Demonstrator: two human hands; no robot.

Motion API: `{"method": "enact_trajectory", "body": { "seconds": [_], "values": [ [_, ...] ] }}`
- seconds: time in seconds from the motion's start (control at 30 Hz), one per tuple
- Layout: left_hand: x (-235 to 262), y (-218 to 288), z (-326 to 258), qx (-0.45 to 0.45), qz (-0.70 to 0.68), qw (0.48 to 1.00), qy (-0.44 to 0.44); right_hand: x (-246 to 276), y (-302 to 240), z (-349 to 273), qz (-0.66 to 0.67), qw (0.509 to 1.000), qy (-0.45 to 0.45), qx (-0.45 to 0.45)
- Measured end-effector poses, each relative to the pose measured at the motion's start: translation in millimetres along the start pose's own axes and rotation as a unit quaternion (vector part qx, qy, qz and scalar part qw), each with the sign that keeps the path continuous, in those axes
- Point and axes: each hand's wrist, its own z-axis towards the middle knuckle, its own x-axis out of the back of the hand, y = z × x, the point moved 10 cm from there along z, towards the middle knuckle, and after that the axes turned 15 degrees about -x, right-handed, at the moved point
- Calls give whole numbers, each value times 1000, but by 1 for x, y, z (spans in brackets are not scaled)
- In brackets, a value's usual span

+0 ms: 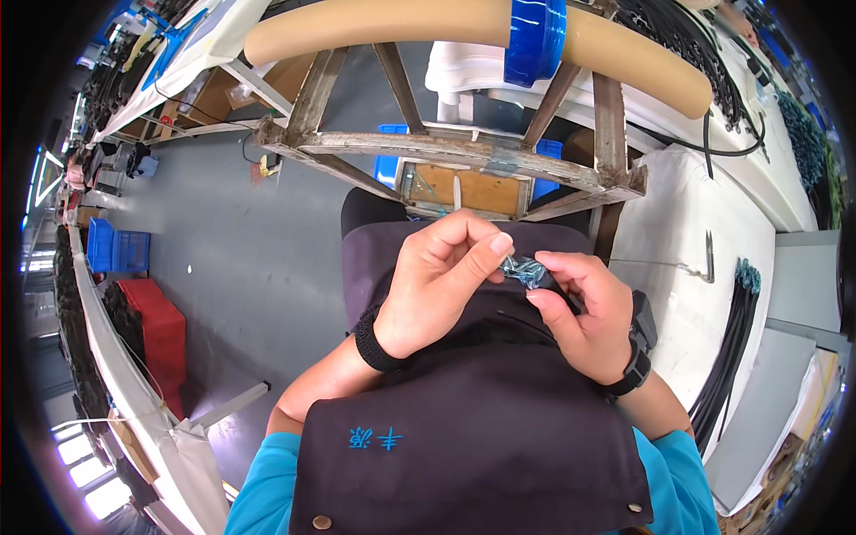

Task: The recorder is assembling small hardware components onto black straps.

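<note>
In front of my dark apron [473,401], a small bundle of glossy teal strands [524,269] is between my two hands. My left hand [446,276] pinches its left end between thumb and forefinger, the other fingers curled in. With bent fingers and thumb, my right hand [588,308] grips the right end. The bundle's exact kind is hard to tell, since fingertips cover both ends. Behind my right wrist, a dark object shows in part.
Ahead stands a worn metal frame [428,147] bearing a tan tube [383,27] with a blue tape roll [535,40]. At right, black cords with teal ends [727,348] lie on a white-covered table [678,223]. A blue crate [118,247] and a red box [153,334] are left.
</note>
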Motion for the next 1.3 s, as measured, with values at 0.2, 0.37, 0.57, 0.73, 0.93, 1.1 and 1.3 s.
{"method": "enact_trajectory", "body": {
  "seconds": [0.2, 0.37, 0.57, 0.73, 0.93, 1.1, 1.3],
  "values": [
    [0, 10, -1, -34, -24, 998, -37, -4, 30, -6, 241, 939, -122, -211],
    [-3, -3, 1, -3, -50, 997, -56, 14, 38, -20, 518, 798, -155, -267],
    [31, -21, -12, 31, -10, 999, 14, 203, 39, -86, 317, 922, 168, -143],
    [33, -54, -5, 85, -39, 996, 12, 375, -79, -247, -88, 813, 522, -243],
    [31, -58, 0, 75, -55, 995, 19, 418, -133, -247, -529, 656, 522, -132],
    [2, -53, 0, 80, -35, 996, -9, 446, 10, -222, -480, 712, 447, -252],
    [38, -59, -21, 118, 14, 992, 39, 486, 223, -196, -224, 799, 484, -276]
  ]
}}
